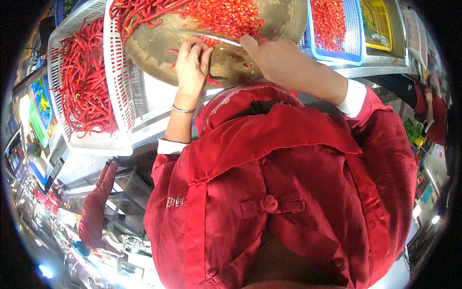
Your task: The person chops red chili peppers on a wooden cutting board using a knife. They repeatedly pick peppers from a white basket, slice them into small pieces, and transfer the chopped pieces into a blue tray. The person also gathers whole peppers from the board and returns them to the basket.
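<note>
My left hand presses red chilies onto a round wooden chopping board, its fingers curled beside the blade. A knife lies across those chilies, its blade seen nearly edge-on and partly blurred. My right hand is closed around the knife's handle, which the fingers hide. Beyond the blade rises a heap of chopped red chilies. Long whole chilies are piled at the board's far left. One loose chili rests by the near edge, below my left hand.
A white plastic basket of whole red chilies stands left of the board. To the right is a blue basket of chopped chilies, with a yellow basket beyond it. People in red clothing are at the left and far right.
</note>
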